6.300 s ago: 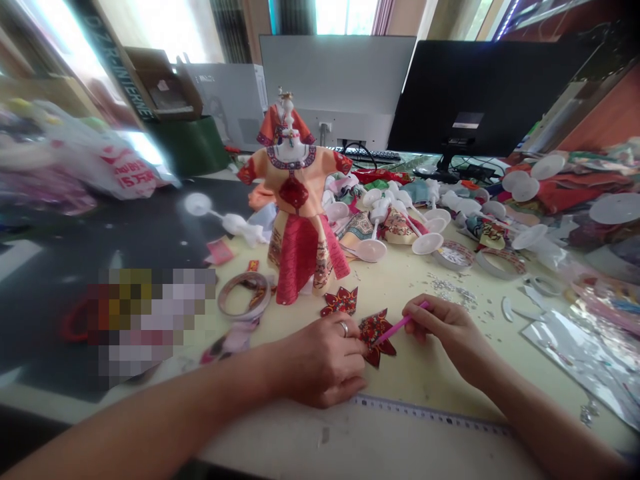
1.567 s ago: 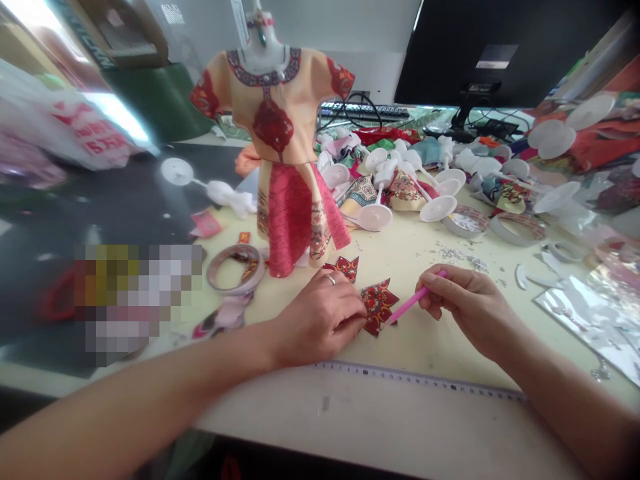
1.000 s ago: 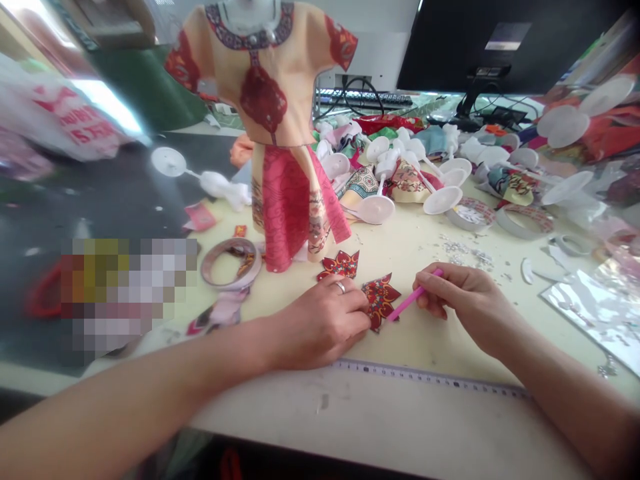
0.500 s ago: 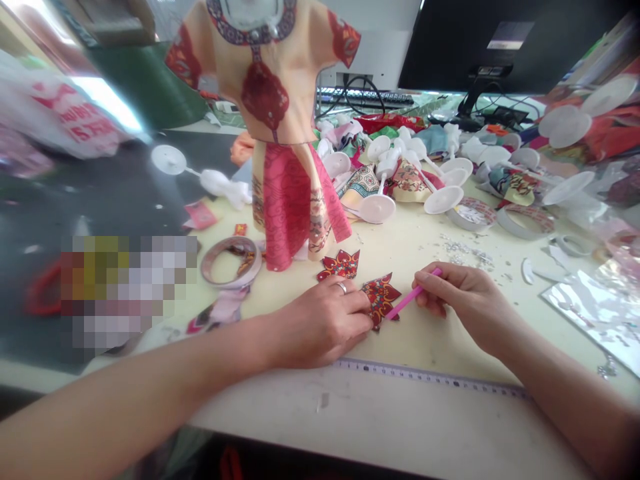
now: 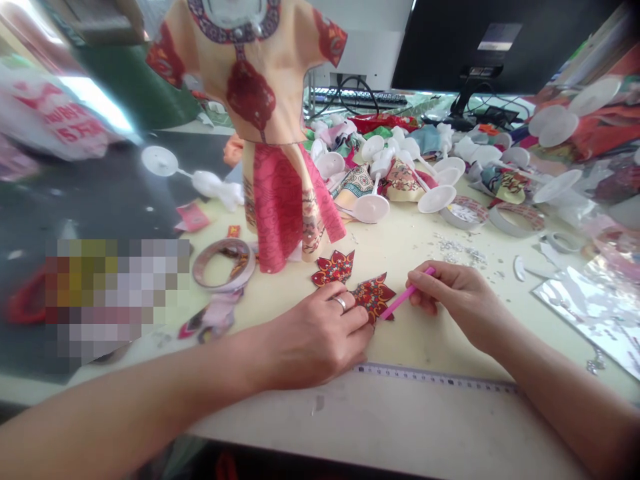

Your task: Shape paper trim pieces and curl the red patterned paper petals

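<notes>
My left hand (image 5: 325,327), with a ring on one finger, lies palm down on the table. Its fingers rest over the near left part of a red, floral-patterned cutout with a pointed edge (image 5: 373,297). A second cutout of the same pattern (image 5: 334,267) lies just beyond those fingers, partly covered. In my right hand (image 5: 445,287) a thin pink pen-like stick (image 5: 407,293) is pinched between thumb and fingers. Its lower end meets the right edge of the nearer cutout. Behind them stands a small cream and red dress (image 5: 275,100).
A tape measure (image 5: 415,377) runs along the table's front. Tape rolls (image 5: 224,263), small shiny beads or stones (image 5: 457,252), and a clear packet (image 5: 590,313) lie around. White doll stands with cloth pieces (image 5: 373,208) are heaped behind, before a monitor (image 5: 500,47).
The view has turned slightly, so everything sits a little further left. Both hands keep nearly the same pose, and the pink stick still meets the cutout's edge.
</notes>
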A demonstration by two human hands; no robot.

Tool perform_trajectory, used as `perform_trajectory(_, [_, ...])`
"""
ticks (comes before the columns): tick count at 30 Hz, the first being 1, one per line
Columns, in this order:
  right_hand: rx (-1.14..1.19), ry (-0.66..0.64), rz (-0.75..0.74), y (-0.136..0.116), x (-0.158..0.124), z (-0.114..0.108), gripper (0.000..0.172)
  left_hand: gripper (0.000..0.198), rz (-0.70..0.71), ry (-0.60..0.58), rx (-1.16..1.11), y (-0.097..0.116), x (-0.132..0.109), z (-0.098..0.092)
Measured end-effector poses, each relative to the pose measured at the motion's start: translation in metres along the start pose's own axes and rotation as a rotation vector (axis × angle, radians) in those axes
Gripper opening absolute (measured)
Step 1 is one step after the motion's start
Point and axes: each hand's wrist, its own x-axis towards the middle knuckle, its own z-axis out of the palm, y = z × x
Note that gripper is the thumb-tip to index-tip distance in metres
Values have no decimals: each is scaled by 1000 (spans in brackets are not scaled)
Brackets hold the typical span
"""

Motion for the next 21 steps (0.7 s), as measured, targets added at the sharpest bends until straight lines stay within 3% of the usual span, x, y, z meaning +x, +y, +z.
perform_trajectory(5, [21,-5,-25,1,0,-2,33,27,-6,2,21,2,2,0])
perform_trajectory(12, [147,147,-106,2,1,-15,28,28,-16,1,7,1,1,-2])
perform_trajectory(21, [176,181,-115,0,1,-16,25,32,-28,-16,-23,2,-1,-1])
